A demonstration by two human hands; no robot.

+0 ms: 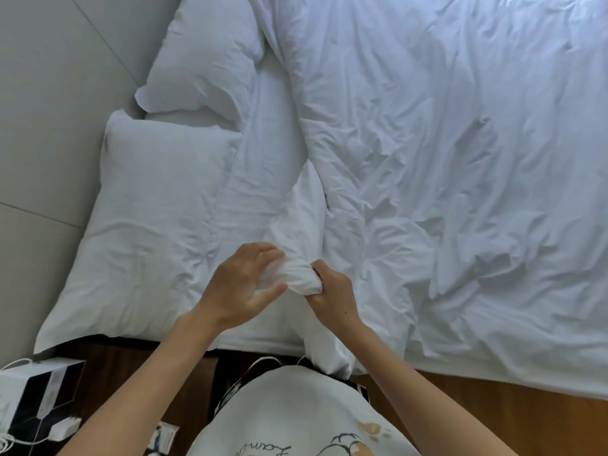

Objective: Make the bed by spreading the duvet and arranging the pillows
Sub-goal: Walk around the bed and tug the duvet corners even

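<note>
Closest to my lens, a white printed shirt (296, 419) is filling the bottom of the view, with both bare forearms reaching forward from it over the bed's edge. I am seeing the right hand (330, 287) clenching a bunched, twisted corner of the white duvet (460, 159), fingers curled tight round the gathered cloth. Just beside it, the left hand (245, 284) is hovering at the same bunch with its fingers spread and relaxed, thumb and fingertips touching the fabric; I am not reading a firm grasp there.

From the gripped corner the duvet is running up and to the right, lying rumpled over most of the mattress, and one fold is hanging down over the near edge by the shirt. To the left, a strip of wrinkled bed sheet (263, 153) is showing between the duvet and two white pillows. I am watching the near pillow (144, 232) lying flat by the bed's edge, and the far pillow (204, 54) lying just beyond it, the two corners meeting.

A pale headboard (49, 110) is standing along the left. Below the bed, wooden floor (493, 413) is showing, and at lower left a black and white box (39, 393) with white cables is sitting on a dark surface.
</note>
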